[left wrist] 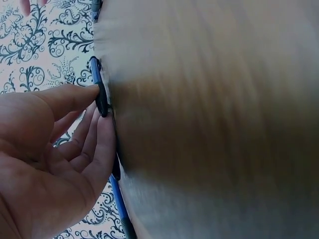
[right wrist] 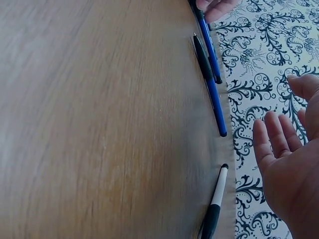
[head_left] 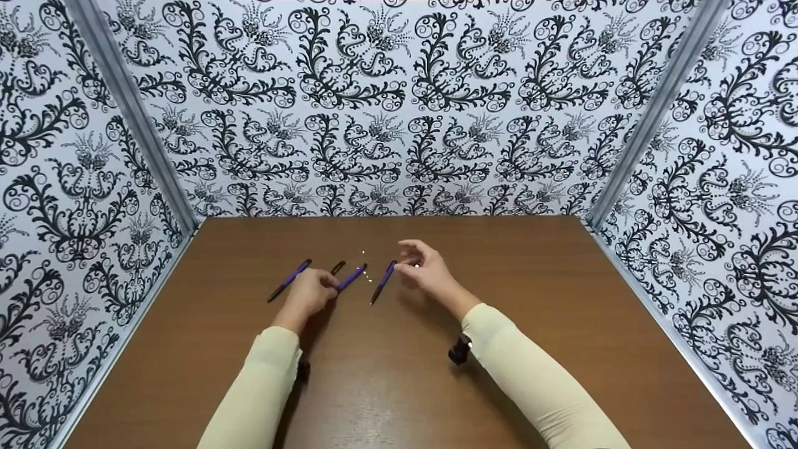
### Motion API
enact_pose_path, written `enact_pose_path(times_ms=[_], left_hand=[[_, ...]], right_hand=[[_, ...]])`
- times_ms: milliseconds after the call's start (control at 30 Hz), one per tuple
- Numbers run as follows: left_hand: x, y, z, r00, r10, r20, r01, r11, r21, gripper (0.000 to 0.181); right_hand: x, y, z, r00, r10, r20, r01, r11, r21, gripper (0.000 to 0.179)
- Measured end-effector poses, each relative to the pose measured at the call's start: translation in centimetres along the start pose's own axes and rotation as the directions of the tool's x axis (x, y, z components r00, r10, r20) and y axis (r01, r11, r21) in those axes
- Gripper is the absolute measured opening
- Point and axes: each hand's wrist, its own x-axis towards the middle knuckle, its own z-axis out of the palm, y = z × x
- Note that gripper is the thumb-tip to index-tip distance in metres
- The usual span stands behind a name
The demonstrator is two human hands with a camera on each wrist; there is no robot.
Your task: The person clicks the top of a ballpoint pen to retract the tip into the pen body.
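My left hand (head_left: 310, 293) pinches a blue pen (head_left: 352, 279) between thumb and fingers. In the left wrist view, the thumb presses on the black grip of that blue pen (left wrist: 99, 89). A second blue pen (head_left: 288, 282) lies on the far side of the left hand, and a dark pen (head_left: 338, 268) is partly hidden behind the fingers. Another blue pen (head_left: 383, 284) lies on the table beside my right hand (head_left: 430, 271). That hand hovers with relaxed, parted fingers and holds nothing. In the right wrist view, a white pen (right wrist: 217, 199) with a black grip lies near it.
A brown wooden table (head_left: 399, 386) carries the pens. Patterned black-and-white walls (head_left: 386, 112) stand at its back and sides, with grey metal posts (head_left: 137, 112) at the corners. Small bright specks show between the hands in the head view.
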Motion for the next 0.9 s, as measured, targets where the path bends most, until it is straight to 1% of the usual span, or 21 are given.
enact_pose_path(times_ms=[200,367,500,600,700,900], left_hand=[[-0.05,-0.08,-0.01,1.000,0.005,0.003,-0.005,1.000,0.028,0.015],[0.00,-0.04,0.02,1.000,0.002,-0.002,-0.002,1.000,0.029,0.015],[0.01,-0.05,0.08,1.000,-0.014,-0.002,0.014,1.000,0.008,0.015],[0.00,0.06,0.09,1.000,-0.023,-0.007,0.023,1.000,-0.004,0.015],[-0.03,0.16,0.04,1.000,-0.019,-0.016,0.019,1.000,-0.004,0.014],[-0.01,0.33,-0.10,1.000,-0.027,-0.012,0.026,0.999,-0.045,0.016]], right_hand=[[-0.18,0.09,-0.02,1.000,0.000,0.002,0.000,1.000,0.001,0.051],[-0.21,0.26,-0.11,1.000,0.015,0.004,-0.015,1.000,0.014,0.052],[-0.27,0.29,-0.21,1.000,0.022,0.004,-0.022,1.000,0.020,0.052],[-0.33,0.27,-0.26,1.000,0.011,-0.013,-0.011,1.000,0.001,0.052],[-0.38,0.27,-0.29,0.999,0.006,-0.032,-0.007,1.000,-0.012,0.052],[-0.34,0.22,-0.42,0.999,0.046,-0.028,-0.046,0.999,0.011,0.052]])
